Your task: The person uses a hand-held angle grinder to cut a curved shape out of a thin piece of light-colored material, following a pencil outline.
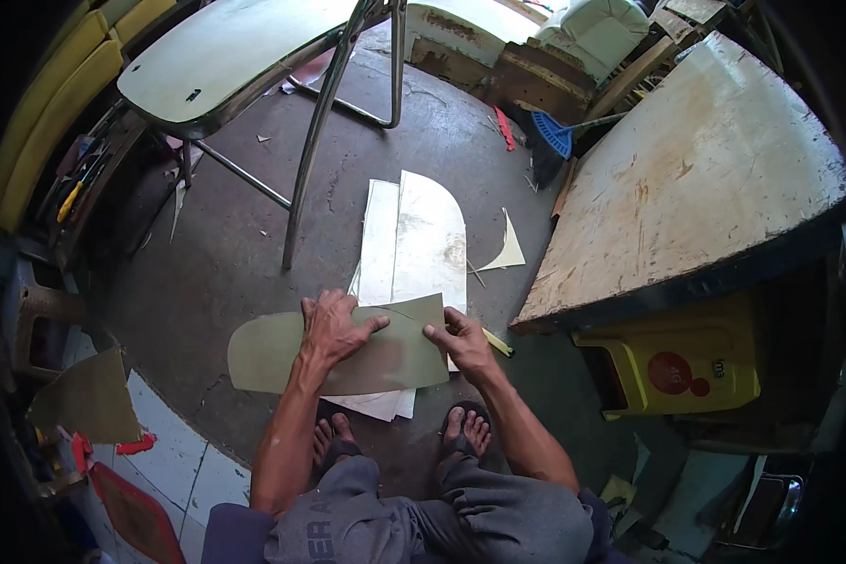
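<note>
My right hand [467, 345] clamps the green sheet [385, 364] at its right edge. My left hand [331, 329] rests on it; I cannot tell whether its fingers clamp.

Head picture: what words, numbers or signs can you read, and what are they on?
Dark letters on the gray trousers: partly readable, but I won't copy them.
Pale marks on the red round patch of a yellow plastic thing: too blurred.
Small dark mark beside that patch: too small.
</note>
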Demonstrator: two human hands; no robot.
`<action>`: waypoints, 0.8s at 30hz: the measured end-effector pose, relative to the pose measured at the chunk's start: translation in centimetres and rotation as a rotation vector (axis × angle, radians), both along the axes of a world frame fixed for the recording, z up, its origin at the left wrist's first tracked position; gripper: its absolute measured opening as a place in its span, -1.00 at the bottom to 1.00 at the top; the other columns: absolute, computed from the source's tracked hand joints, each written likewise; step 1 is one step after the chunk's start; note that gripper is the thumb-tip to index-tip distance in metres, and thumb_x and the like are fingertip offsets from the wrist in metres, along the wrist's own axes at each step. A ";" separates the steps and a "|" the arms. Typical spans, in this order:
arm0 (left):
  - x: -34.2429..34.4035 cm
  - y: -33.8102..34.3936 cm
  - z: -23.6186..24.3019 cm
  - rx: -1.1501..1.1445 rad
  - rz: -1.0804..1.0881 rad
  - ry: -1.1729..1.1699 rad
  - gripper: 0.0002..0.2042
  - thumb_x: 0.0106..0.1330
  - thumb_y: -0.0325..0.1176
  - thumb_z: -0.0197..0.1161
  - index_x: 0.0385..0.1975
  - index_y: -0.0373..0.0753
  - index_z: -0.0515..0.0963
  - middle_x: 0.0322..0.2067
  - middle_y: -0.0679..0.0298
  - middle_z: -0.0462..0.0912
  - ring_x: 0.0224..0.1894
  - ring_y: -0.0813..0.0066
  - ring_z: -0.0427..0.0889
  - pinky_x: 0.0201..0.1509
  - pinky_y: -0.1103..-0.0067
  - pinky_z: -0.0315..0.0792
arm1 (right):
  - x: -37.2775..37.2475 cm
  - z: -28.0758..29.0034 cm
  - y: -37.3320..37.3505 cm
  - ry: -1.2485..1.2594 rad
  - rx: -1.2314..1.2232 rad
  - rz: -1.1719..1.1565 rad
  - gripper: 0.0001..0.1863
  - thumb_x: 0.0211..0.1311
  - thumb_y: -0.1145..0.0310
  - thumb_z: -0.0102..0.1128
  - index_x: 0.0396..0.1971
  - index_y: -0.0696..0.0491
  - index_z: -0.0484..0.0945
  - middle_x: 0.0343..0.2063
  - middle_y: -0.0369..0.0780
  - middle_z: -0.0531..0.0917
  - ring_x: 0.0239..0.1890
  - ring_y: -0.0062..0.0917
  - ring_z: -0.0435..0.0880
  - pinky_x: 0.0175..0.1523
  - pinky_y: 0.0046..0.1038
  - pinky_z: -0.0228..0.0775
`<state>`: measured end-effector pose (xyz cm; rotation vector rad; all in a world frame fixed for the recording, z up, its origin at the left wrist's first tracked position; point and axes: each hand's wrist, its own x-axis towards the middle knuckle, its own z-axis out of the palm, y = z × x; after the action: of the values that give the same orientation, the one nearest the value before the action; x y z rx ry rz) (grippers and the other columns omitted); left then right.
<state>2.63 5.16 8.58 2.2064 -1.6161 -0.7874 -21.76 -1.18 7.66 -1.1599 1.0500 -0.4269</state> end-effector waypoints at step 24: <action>1.6 -0.9 -2.0 0.008 0.113 -0.197 -0.39 0.30 0.23 0.11 -0.28 -0.31 0.73 -0.12 -0.02 0.66 0.16 0.01 0.49 0.37 0.13 0.11 | -10.6 -9.6 0.7 1.036 -0.654 0.082 -0.64 0.17 0.37 0.18 -0.02 0.12 0.50 -0.13 0.06 0.57 -0.03 0.01 0.56 0.07 -0.04 0.42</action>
<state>4.25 4.31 6.55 2.4218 -1.5581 -0.5618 -32.34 -0.44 -1.99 -2.1039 1.8052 -0.0614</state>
